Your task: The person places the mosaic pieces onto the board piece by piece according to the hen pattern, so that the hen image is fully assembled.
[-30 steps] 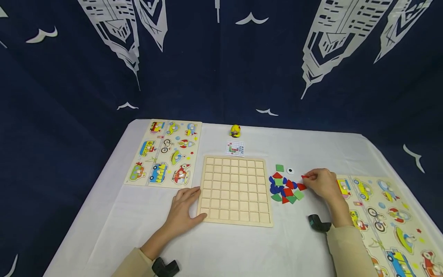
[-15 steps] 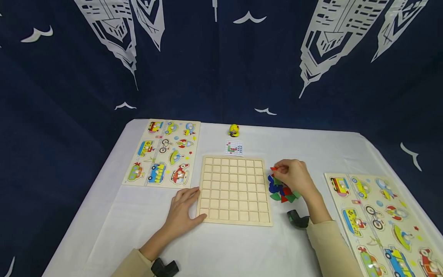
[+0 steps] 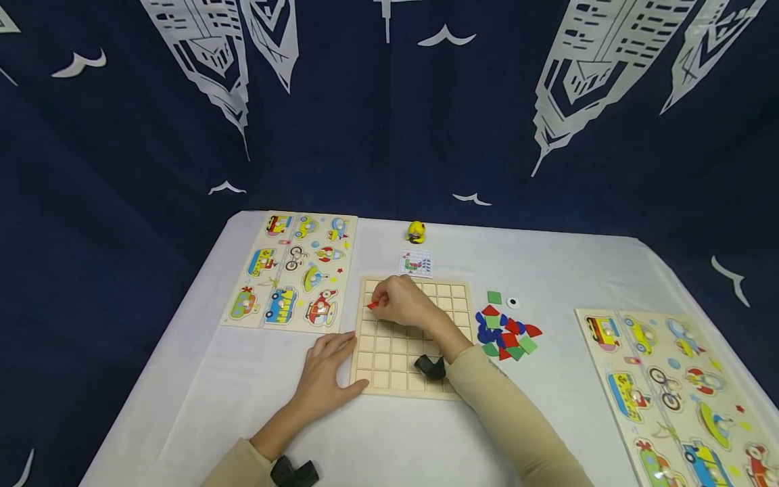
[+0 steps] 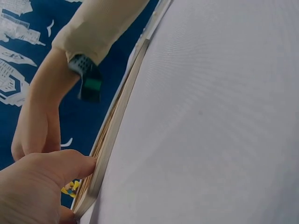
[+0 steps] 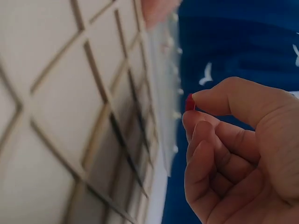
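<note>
My right hand (image 3: 398, 301) hovers over the upper left of the wooden grid board (image 3: 389, 382). Between thumb and index finger it pinches a small red piece (image 5: 189, 102), seen nearly edge-on in the right wrist view; its other fingers curl inward. At the board's lower left, my left hand (image 3: 325, 372) lies with fingers extended along the side edge. Its thumb (image 4: 77, 165) touches the rim near the front corner. Right of the board sits a loose pile of red, blue and green shapes (image 3: 508, 339). A small picture card (image 3: 416, 262) lies just beyond the board's far edge.
A vehicle puzzle board (image 3: 286, 270) lies at the back left, and another vehicle puzzle board (image 3: 669, 392) at the right. Behind the card stands a yellow figurine (image 3: 416, 232). A round white piece with a black centre (image 3: 513, 303) and a green square (image 3: 494, 297) lie behind the pile.
My right hand has carried the pinched red piece leftward from the right of the pile, past it, to above the grid board. The left hand has stayed at the board's edge.
</note>
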Demonstrator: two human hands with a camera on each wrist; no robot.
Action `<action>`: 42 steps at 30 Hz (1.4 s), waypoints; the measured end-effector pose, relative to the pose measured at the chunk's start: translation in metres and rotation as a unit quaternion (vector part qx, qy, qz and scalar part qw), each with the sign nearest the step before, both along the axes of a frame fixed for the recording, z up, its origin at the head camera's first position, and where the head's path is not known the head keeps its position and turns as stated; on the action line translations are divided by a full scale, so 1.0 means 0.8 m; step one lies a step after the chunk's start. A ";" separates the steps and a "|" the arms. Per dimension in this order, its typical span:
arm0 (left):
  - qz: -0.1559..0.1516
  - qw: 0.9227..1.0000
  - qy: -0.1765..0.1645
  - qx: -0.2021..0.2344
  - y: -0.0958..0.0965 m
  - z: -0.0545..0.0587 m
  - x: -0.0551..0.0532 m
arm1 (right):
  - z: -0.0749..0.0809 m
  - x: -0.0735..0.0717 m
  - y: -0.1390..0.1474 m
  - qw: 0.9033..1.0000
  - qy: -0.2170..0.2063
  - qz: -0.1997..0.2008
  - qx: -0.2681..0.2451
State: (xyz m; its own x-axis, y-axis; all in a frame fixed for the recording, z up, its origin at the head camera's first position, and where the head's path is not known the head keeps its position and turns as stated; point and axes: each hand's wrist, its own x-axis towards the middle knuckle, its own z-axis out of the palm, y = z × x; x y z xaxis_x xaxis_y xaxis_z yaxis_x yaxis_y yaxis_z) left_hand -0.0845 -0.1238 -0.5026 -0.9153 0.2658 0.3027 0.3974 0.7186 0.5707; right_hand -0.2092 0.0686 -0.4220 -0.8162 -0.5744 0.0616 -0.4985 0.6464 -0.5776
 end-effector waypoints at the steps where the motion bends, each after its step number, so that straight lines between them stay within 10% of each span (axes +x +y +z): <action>1: -0.001 1.000 0.003 -0.001 0.000 -0.001 0.000 | -0.003 -0.001 -0.004 1.000 -0.005 0.003 0.006; 27: -0.001 1.000 0.014 -0.001 0.001 -0.002 -0.001 | -0.028 -0.002 0.008 0.999 -0.034 -0.013 -0.026; 42: 0.004 1.000 -0.005 0.004 0.002 -0.003 -0.001 | -0.008 0.038 0.177 0.987 0.049 -0.147 -0.046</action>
State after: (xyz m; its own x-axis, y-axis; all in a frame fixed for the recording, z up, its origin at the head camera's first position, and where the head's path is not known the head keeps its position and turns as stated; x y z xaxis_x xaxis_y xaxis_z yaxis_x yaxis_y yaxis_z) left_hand -0.0855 -0.1225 -0.5049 -0.9202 0.2554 0.2966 0.3861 0.7168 0.5806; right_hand -0.1791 0.2098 -0.4285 -0.9342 -0.3026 0.1890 -0.3539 0.7183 -0.5991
